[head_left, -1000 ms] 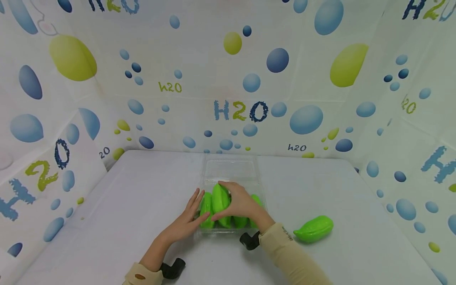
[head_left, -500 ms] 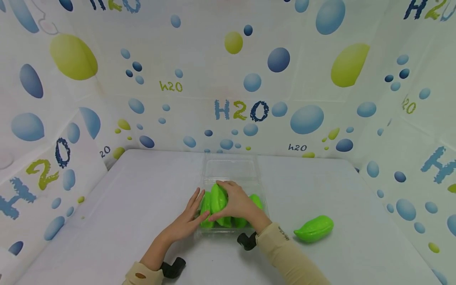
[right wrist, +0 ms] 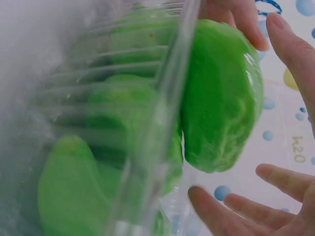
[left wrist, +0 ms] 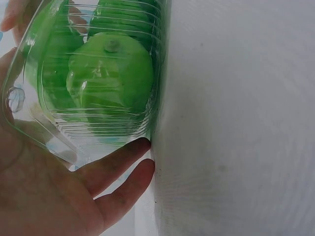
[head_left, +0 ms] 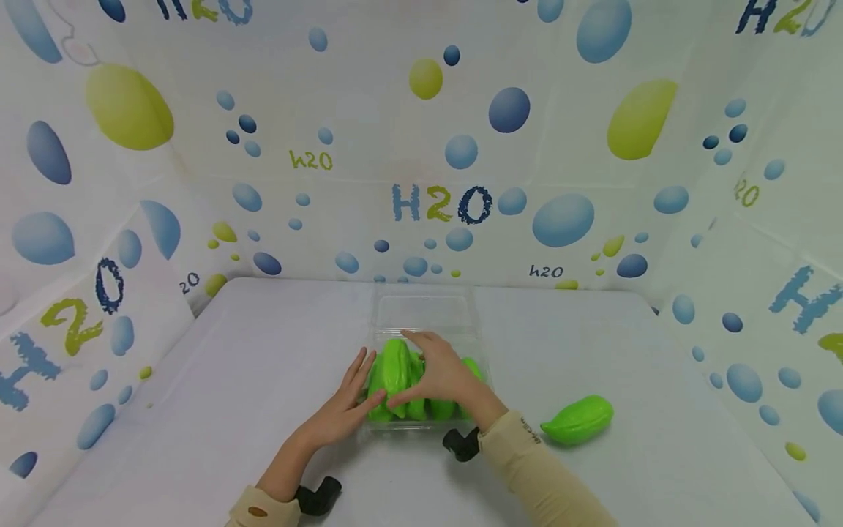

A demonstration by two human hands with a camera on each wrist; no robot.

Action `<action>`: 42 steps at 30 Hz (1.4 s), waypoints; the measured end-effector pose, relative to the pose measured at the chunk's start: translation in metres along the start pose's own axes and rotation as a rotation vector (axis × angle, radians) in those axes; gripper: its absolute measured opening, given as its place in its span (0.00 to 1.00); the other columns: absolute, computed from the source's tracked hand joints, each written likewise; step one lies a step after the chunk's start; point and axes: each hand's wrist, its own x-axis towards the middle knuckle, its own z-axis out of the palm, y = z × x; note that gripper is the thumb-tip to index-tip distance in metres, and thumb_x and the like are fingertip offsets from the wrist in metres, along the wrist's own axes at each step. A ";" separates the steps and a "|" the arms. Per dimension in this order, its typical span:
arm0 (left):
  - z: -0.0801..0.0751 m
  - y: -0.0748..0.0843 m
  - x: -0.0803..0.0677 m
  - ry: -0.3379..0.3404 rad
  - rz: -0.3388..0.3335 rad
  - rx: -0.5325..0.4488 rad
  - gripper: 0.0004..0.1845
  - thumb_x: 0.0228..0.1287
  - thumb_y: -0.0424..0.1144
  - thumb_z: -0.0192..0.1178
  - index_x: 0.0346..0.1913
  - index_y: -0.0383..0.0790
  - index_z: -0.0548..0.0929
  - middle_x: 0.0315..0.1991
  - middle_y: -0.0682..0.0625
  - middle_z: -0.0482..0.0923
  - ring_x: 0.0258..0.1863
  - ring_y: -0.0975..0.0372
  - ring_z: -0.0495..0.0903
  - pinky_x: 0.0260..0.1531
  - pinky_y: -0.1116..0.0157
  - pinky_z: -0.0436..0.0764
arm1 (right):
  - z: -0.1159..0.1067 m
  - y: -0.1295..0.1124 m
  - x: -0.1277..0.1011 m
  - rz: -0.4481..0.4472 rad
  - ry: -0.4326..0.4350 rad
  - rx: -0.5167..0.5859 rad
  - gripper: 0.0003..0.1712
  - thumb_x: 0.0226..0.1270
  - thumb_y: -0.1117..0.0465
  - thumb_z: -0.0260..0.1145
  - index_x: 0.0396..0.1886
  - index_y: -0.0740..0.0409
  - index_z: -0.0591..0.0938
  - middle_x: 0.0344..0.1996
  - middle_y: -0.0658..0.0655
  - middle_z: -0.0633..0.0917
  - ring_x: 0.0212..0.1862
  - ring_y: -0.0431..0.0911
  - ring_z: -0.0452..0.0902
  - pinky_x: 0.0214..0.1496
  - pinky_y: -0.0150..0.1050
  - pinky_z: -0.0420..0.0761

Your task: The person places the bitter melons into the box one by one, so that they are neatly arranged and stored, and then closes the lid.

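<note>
A clear plastic clamshell box (head_left: 428, 426) holds several glossy green, ridged, tapering vegetables (left wrist: 115, 73); their exact kind is unclear. One such vegetable (head_left: 395, 366) lies on top of the others at the left, rising above the rim in the right wrist view. My left hand (head_left: 342, 406) rests along the box's left side with fingers extended, its thumb beside the top vegetable. Over the box, my right hand (head_left: 444, 373) is spread with thumb and fingers apart; the right wrist view shows a gap between them and the top vegetable (right wrist: 221, 98).
Another green vegetable (head_left: 579, 419) lies on the white table (head_left: 290, 322) to the right of the box. The box's clear lid (head_left: 424, 315) is folded back behind it. A printed sheet (head_left: 369, 95) hangs around the table's back and sides.
The top vegetable has shifted left, and my right fingers have let go of it and stand apart from it. My left hand stays almost still at the box's side.
</note>
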 end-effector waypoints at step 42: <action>-0.001 0.002 -0.001 0.003 -0.010 -0.002 0.39 0.69 0.49 0.48 0.73 0.43 0.39 0.72 0.44 0.26 0.68 0.44 0.40 0.56 0.42 0.61 | -0.047 0.019 -0.035 0.054 0.142 0.087 0.63 0.31 0.35 0.76 0.70 0.44 0.58 0.66 0.54 0.62 0.57 0.53 0.71 0.52 0.53 0.73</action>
